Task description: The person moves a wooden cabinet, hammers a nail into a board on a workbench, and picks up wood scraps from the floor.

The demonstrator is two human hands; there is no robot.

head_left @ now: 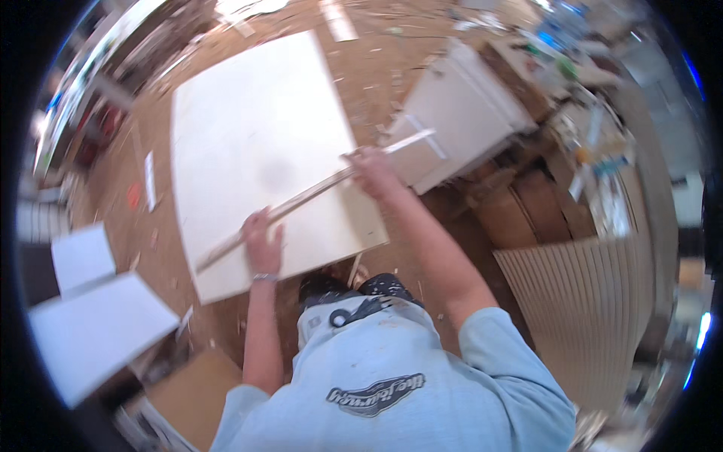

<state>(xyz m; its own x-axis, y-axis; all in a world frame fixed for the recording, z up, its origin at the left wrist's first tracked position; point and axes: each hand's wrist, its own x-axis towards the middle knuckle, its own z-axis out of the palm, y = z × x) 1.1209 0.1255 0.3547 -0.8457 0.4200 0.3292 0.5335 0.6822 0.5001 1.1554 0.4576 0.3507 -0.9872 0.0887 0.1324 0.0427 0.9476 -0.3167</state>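
Observation:
A large white panel (256, 113) lies before me. Across its near part runs a long, thin wooden strip (305, 197), slanting from lower left to upper right and reaching past the panel's right edge. My left hand (263, 242) grips the strip towards its left end, fingertips over the far side and thumb apart. Farther along, beyond the middle, my right hand (370, 173) is closed around it near the panel's right edge. Motion blur softens both hands, and their palms are hidden.
A pale cabinet-like box (459, 105) stands at the right, near a ribbed panel (580, 309). Smaller white boards (105, 324) lie at the left above a brown board (197, 395). Scraps litter the brown floor (376, 60), with a cluttered heap (595, 143) at far right.

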